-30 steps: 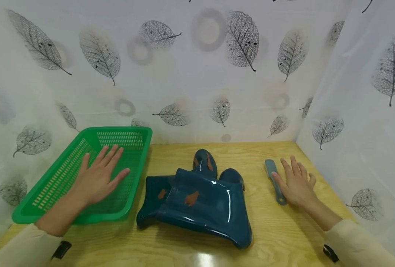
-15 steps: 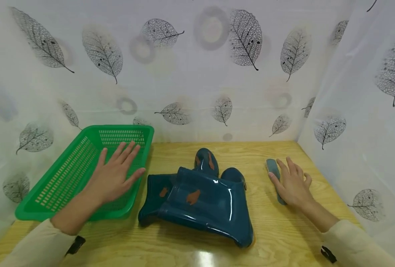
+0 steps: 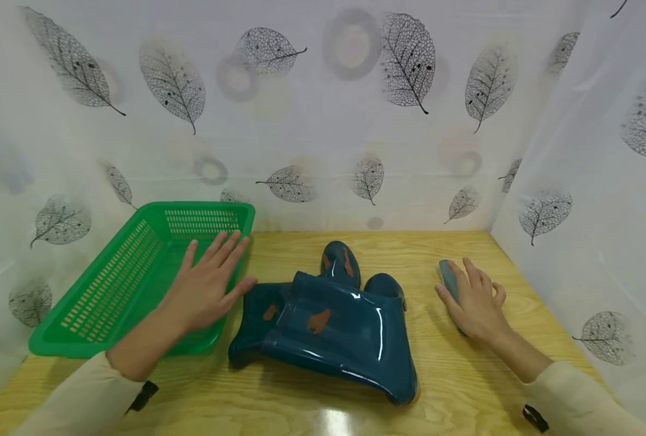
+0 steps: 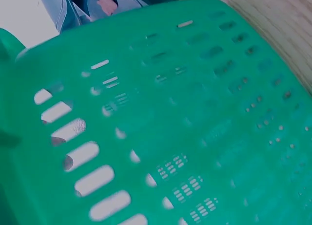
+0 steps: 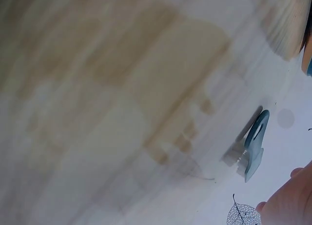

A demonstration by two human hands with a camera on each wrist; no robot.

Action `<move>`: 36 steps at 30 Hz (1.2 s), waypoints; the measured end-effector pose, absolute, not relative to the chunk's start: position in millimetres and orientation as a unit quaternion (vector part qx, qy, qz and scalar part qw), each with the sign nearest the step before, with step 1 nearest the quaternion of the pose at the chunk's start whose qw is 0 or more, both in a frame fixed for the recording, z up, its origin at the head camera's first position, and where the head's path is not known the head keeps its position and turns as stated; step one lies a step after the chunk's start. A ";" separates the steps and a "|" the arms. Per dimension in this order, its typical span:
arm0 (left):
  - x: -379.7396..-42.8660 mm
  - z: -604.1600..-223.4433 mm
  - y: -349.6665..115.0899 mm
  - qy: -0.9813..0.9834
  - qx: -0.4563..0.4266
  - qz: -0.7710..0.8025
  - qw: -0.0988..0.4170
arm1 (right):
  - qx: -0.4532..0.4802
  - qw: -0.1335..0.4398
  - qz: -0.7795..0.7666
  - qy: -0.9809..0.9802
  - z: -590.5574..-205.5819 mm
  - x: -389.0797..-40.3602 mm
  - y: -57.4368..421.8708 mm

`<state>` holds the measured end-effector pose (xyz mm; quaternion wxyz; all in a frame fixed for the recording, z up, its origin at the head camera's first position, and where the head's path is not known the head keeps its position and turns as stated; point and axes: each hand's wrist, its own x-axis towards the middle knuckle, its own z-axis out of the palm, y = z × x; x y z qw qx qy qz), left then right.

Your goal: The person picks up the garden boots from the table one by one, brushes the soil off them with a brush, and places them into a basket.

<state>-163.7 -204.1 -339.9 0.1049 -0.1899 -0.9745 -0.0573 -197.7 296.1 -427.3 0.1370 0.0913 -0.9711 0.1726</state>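
A pair of dark teal rubber boots (image 3: 345, 333) with brown, mud-like patches lies on the table, one shaft over the other, toes pointing away. My left hand (image 3: 205, 293) is spread over the right side of the green basket (image 3: 47, 346), its thumb reaching the left boot's edge in the head view. No part of that hand shows in the left wrist view. My right hand (image 3: 477, 306), fingers apart, is above the grey-blue brush (image 3: 449, 278), hiding most of its handle. In the right wrist view the brush (image 5: 257, 144) lies apart from the hand (image 5: 290, 200), pale bristles showing.
The slotted plastic basket stands at the left of the wooden table (image 3: 405, 254). A white curtain (image 3: 312, 121) printed with leaves hangs behind the table and along both sides. Boot parts (image 5: 308, 54) show at the right wrist view's edge.
My left hand has moved right across the basket toward the boots. My right hand has shifted slightly left, covering more of the brush. The head view has shifted a little.
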 end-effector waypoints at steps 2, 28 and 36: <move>-163.9 -339.8 -200.5 -0.974 -0.192 -0.062 0.104 | 0.094 0.136 0.174 -0.971 -427.7 -197.3 295.1; -155.8 -346.4 -155.7 -0.963 -0.235 -0.066 0.110 | 0.141 0.137 0.187 -0.962 -425.9 -189.6 268.4; -150.9 -348.6 -135.0 -0.957 -0.259 -0.070 0.106 | 0.147 0.128 0.184 -0.963 -427.5 -188.9 259.9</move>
